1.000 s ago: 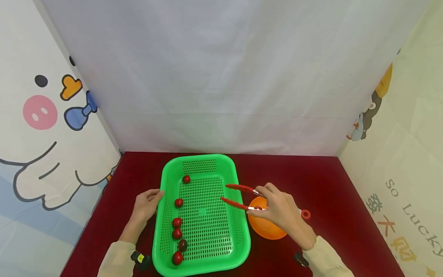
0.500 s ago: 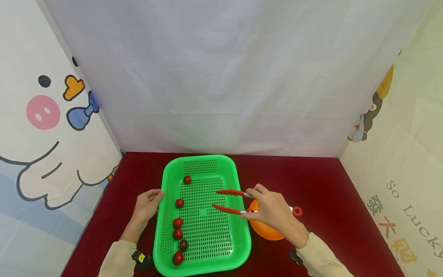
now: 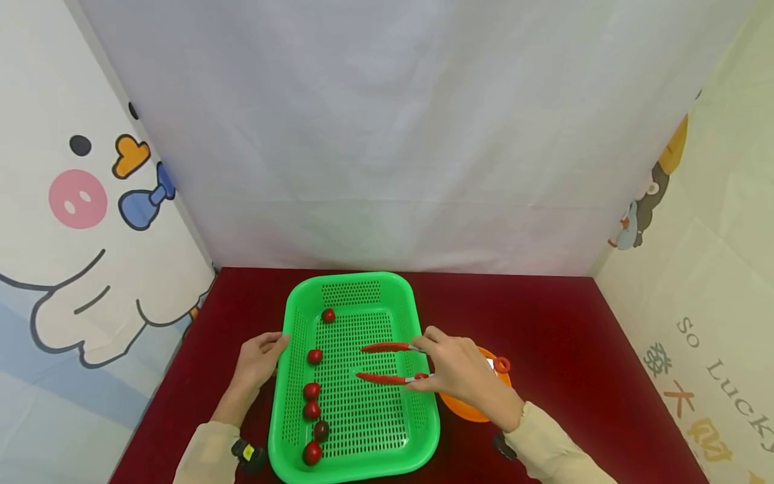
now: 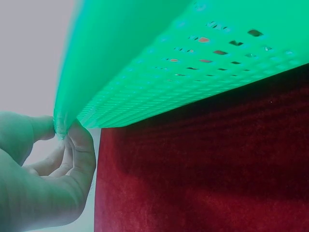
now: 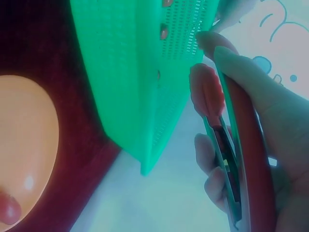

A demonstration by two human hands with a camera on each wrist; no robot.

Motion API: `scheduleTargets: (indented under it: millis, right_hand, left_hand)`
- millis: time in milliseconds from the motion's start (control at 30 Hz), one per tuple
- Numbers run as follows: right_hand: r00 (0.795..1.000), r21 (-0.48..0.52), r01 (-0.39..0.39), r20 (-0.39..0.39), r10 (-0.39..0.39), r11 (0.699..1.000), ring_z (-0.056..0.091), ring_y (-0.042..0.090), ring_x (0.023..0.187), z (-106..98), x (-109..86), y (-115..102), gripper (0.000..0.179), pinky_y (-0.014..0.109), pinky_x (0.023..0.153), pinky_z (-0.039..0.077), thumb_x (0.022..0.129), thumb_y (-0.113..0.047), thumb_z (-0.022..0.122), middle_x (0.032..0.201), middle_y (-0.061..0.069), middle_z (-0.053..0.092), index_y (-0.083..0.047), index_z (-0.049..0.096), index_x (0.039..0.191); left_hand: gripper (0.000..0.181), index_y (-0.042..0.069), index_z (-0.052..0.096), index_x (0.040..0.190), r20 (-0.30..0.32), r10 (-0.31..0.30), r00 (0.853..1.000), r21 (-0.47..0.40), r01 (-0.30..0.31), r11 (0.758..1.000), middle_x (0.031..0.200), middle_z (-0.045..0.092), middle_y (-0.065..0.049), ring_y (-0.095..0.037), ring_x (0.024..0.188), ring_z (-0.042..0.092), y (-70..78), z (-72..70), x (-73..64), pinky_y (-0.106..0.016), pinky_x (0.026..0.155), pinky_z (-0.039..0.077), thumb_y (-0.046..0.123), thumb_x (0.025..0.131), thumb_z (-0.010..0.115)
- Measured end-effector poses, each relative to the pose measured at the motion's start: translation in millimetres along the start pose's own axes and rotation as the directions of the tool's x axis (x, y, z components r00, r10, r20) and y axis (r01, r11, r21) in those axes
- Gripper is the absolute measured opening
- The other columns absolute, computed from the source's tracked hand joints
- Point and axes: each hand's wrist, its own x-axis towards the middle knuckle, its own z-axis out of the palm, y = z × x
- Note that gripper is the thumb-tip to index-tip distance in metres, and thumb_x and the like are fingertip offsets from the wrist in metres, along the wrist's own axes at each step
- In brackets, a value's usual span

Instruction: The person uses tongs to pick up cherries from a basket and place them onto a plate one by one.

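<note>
My left hand (image 3: pixel 256 363) pinches the left rim of a green perforated plastic basket (image 3: pixel 363 410); the left wrist view shows thumb and fingers on either side of that rim (image 4: pixel 62 128). Several small round red fruits, like cherry tomatoes, lie down the basket's left side, among them one red fruit (image 3: pixel 315 357) near its middle and a darker one (image 3: pixel 321 430) lower down. In my right hand (image 3: pixel 465 376) is a pair of red-tipped tongs (image 3: pixel 385 347). Their jaws are spread over the basket with nothing between them, right of the fruits.
An orange bowl (image 3: pixel 464 410) stands right of the basket, partly hidden under my right hand. One red fruit (image 5: pixel 8 209) shows inside it in the right wrist view. Dark red cloth (image 3: pixel 544 336) covers the table, and white curtain-like sheets (image 3: pixel 393 134) enclose it.
My right hand has moved left with the tongs, bringing their tips from the basket's right side to over its middle. The left hand stays on the rim, and the fruits lie where they were.
</note>
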Motion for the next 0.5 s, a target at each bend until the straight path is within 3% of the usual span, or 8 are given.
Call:
scheduleTargets:
  millis: [167,500]
  right_hand:
    - [0.998,0.001,0.003,0.064,-0.003,1.000,0.029,0.001,0.048,1.5,7.1,-5.6,0.062,0.014,0.045,0.025,0.064,-0.050,0.097,0.090,-0.002,0.059,-0.010,0.075,0.106]
    - [0.984,0.005,0.051,0.172,-0.051,0.999,0.024,0.003,0.048,4.7,17.4,-17.5,0.064,0.014,0.045,0.021,0.067,-0.054,0.094,0.091,-0.001,0.059,-0.010,0.075,0.109]
  left_hand:
    - [0.050,-0.008,0.053,0.142,0.000,0.002,1.000,-0.007,-0.002,1.000,0.133,0.060,-0.032,-0.020,0.093,0.065,0.6,-0.3,0.0,-0.029,0.069,0.053,0.029,0.108,0.056]
    - [0.052,-0.009,0.051,0.143,0.007,0.002,1.000,-0.011,-0.002,1.000,0.134,0.059,-0.032,-0.020,0.096,0.065,1.5,-0.4,0.0,-0.028,0.069,0.053,0.028,0.108,0.056]
